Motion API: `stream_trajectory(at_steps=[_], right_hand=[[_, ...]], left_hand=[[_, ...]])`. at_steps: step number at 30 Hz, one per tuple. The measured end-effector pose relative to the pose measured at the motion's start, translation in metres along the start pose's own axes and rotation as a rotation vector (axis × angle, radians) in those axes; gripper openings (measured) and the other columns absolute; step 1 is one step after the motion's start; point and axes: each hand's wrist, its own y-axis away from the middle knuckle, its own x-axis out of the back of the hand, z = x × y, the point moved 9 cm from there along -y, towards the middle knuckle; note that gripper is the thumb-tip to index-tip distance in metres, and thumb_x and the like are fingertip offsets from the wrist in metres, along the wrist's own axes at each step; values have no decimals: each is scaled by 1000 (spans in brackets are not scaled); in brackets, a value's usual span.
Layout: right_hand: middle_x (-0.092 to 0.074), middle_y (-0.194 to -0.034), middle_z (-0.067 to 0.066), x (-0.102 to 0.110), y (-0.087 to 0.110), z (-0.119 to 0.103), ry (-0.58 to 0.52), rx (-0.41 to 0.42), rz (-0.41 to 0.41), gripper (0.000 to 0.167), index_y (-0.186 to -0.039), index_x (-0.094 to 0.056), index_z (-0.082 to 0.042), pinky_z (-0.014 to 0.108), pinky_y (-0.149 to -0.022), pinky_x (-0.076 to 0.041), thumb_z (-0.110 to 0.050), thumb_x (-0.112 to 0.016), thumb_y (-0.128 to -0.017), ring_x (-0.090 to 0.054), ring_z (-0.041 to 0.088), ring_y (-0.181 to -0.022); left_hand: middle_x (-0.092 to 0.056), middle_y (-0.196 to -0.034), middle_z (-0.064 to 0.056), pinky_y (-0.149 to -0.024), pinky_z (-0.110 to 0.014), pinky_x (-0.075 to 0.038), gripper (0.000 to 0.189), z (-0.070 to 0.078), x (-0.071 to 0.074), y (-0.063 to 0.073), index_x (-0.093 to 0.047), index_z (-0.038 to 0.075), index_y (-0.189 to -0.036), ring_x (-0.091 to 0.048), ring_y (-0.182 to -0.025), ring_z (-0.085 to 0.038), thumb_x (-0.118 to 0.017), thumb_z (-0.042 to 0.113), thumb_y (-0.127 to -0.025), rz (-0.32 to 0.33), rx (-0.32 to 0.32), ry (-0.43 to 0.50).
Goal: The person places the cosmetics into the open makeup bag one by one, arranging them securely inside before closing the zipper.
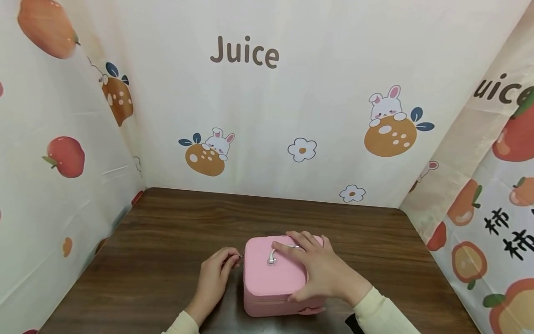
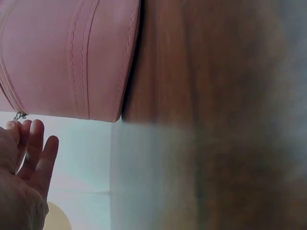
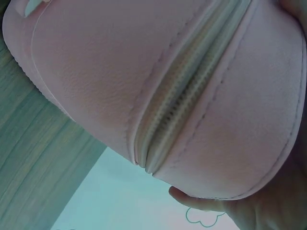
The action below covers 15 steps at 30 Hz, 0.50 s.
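A pink zippered case (image 1: 267,277) with a silver handle (image 1: 272,258) on its lid stands upright on the table. At its left side, my left hand (image 1: 213,277) pinches a small metal zipper pull (image 2: 19,116) between thumb and fingertip. My right hand (image 1: 320,269) spreads over the lid's right part and grips across it, thumb by the front edge and some fingertips by the back edge. The zipper (image 3: 184,93) shows its tooth rows parted in the right wrist view. A pink tab (image 1: 312,311) sticks out low at the case's front right.
A dark brown wooden table (image 1: 175,222) carries the case near its front edge. A white curtain (image 1: 258,102) printed with fruit, rabbits and flowers encloses the table at the back and both sides. A black strip (image 1: 353,323) lies by the right sleeve.
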Motion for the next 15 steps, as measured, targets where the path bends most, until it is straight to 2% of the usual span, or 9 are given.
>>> stream_trajectory(at_steps=[3,6,10,15], right_hand=[[-44,-150,3,1,0,-2,1,-2,21,110,-149,-33,-49,61,-101,-30,-76,-77,-53,-38,18,-134],[-45,-148,6,2,-1,-2,26,-39,56,107,-149,-36,-46,59,-94,-34,-79,-74,-55,-42,23,-132],[-47,-147,10,3,0,-1,79,-154,85,105,-149,-39,-41,64,-88,-38,-81,-70,-57,-46,32,-129],[-47,-146,11,1,0,-4,105,-296,88,104,-150,-39,-40,70,-85,-39,-79,-70,-59,-47,35,-127]], left_hand=[[-65,-81,12,-65,-15,-52,16,5,4,6,-67,14,-89,-64,-70,-1,-68,-2,-87,3,-10,-21],[-64,-79,13,-64,-12,-50,19,11,7,11,-66,16,-88,-61,-70,2,-69,-2,-86,14,-41,-45],[-64,-77,10,-64,-11,-47,17,17,8,15,-66,17,-88,-59,-71,3,-69,1,-87,13,-70,-64],[-66,-77,6,-64,-14,-49,11,16,9,19,-66,16,-88,-59,-71,3,-67,5,-89,22,-42,-72]])
